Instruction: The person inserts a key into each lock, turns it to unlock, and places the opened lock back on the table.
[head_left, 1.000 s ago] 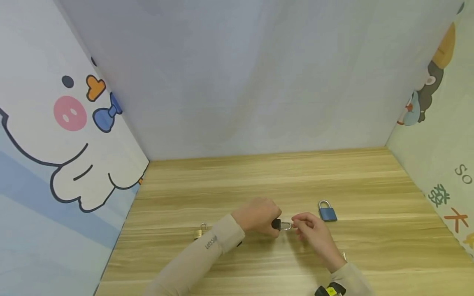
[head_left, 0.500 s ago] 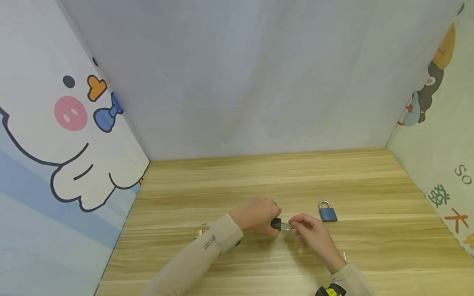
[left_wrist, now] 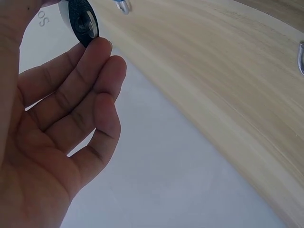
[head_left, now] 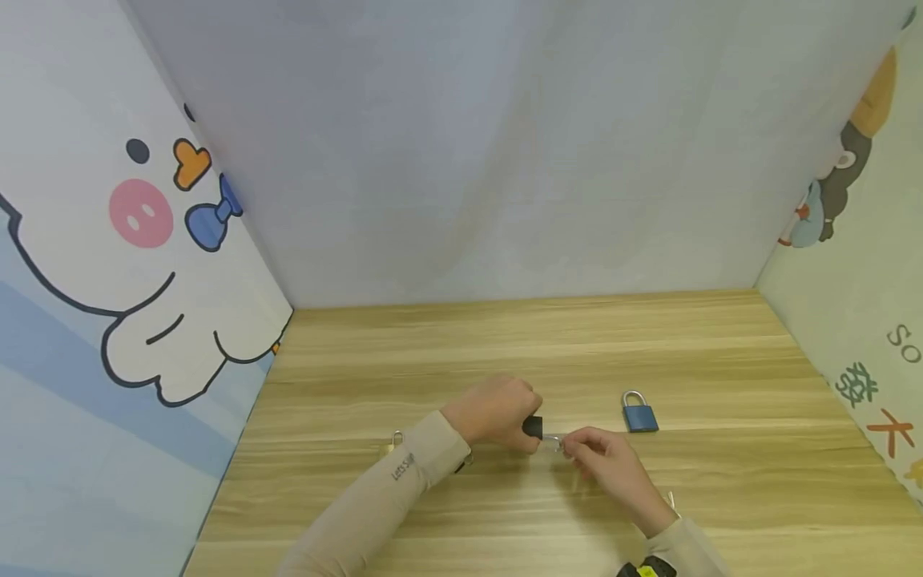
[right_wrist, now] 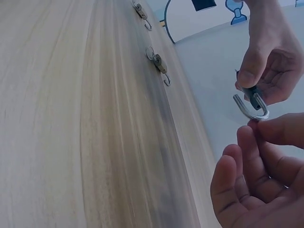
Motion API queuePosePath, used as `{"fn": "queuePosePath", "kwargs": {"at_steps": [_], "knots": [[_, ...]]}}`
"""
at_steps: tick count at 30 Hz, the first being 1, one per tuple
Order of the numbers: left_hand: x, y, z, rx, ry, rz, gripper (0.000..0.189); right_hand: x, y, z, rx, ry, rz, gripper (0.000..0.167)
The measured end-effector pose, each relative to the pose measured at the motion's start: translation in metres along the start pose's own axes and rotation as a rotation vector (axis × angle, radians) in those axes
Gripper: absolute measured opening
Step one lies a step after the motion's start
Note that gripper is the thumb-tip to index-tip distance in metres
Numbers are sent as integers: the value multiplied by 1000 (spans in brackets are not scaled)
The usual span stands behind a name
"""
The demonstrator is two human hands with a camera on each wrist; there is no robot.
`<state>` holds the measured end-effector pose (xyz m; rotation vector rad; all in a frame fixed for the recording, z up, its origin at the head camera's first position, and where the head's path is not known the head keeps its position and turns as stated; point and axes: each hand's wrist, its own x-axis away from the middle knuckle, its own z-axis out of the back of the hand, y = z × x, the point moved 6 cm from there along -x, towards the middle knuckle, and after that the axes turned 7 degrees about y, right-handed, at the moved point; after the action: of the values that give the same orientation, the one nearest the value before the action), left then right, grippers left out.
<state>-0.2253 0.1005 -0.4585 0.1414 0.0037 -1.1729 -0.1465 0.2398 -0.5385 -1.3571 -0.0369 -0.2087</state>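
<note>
My left hand [head_left: 493, 409] grips the dark body of a padlock [head_left: 532, 426] above the table. Its silver shackle [right_wrist: 243, 108] points toward my right hand [head_left: 609, 469], and one leg of it stands free of the body in the right wrist view. Right thumb and forefinger pinch together at the bend of that shackle, with the other fingers loosely bent. From the left wrist, the underside of the padlock body [left_wrist: 80, 19] shows at the fingertips, while the rest is cut off.
A blue padlock [head_left: 639, 417] lies beyond my right hand. Left of it, a small brass padlock [head_left: 387, 450] is partly covered by my left sleeve. Two small padlocks, one with a ring [right_wrist: 158, 61], show in the right wrist view. Silver metal [head_left: 672, 501] peeks out by the right wrist.
The padlock has tilted, its shackle end now angled slightly downward, and both hands have shifted a little left. My right fingertips stay at the shackle. The head view has moved slightly.
</note>
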Motion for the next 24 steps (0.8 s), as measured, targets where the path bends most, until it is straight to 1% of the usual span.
{"fn": "queuePosePath", "kwargs": {"at_steps": [5, 11, 18, 21, 24], "knots": [[-1, -2, -3, -12, -17, 21, 27, 1, 0, -1, -8, -53, 17, 24], [-1, -3, -4, -5, -21, 32, 29, 2, -2, -1, -21, -67, 14, 27], [0, -5, -7, 1, -2, 29, 30, 4, -2, 1, -2, -48, 16, 27], [0, -5, -7, -24, 16, 33, 31, 5, -1, 2, 18, -31, 25, 24], [0, -5, -9, -76, 48, 48, 34, 6, 0, 4, 32, -15, 38, 21]]}}
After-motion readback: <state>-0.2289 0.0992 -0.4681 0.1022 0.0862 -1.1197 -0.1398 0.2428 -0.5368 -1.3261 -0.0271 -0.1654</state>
